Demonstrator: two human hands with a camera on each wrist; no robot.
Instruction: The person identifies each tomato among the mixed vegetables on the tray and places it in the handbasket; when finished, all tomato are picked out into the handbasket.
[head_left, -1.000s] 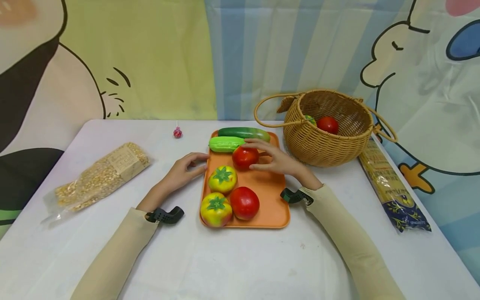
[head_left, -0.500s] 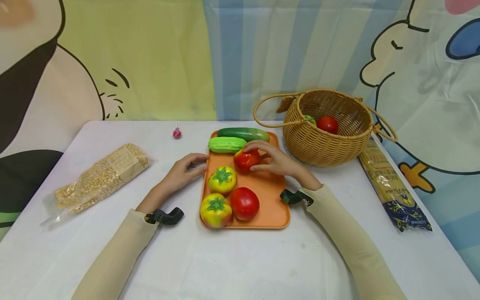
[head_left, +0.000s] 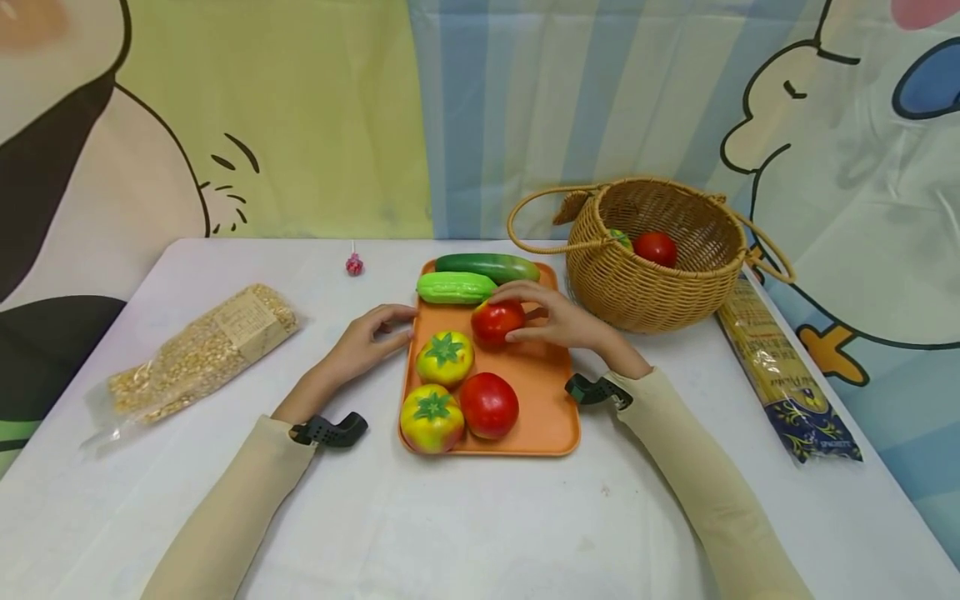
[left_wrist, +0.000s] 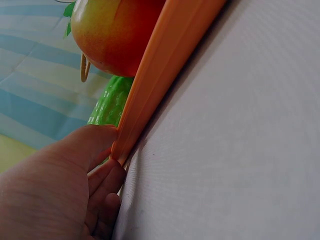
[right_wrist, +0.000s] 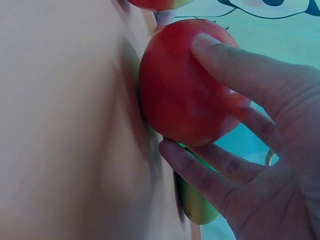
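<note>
My right hand (head_left: 551,317) grips a red tomato (head_left: 498,321) with thumb and fingers, low over the orange tray (head_left: 543,417). In the right wrist view the thumb lies on one side of the tomato (right_wrist: 187,85) and the fingers on the other. My left hand (head_left: 371,342) holds the tray's left edge, its thumb touching the rim (left_wrist: 145,85) and its fingers against the outer side. On the tray's left half sit two yellow-green tomatoes (head_left: 445,360) with green tops, next to another red tomato (head_left: 489,406). A light green cucumber-like vegetable (head_left: 455,288) and a dark green cucumber (head_left: 487,267) lie behind.
At the back right stands a wicker basket (head_left: 645,296) with a red tomato (head_left: 656,249) and a partly hidden green-topped one. A spaghetti packet (head_left: 787,375) lies right of it. To the left are a bag of corn kernels (head_left: 213,354) and a wrapped lollipop (head_left: 355,264).
My right hand has shifted the gripped tomato slightly right and towards me, tilting it so a yellow patch shows. The left hand stays at the tray's edge.
</note>
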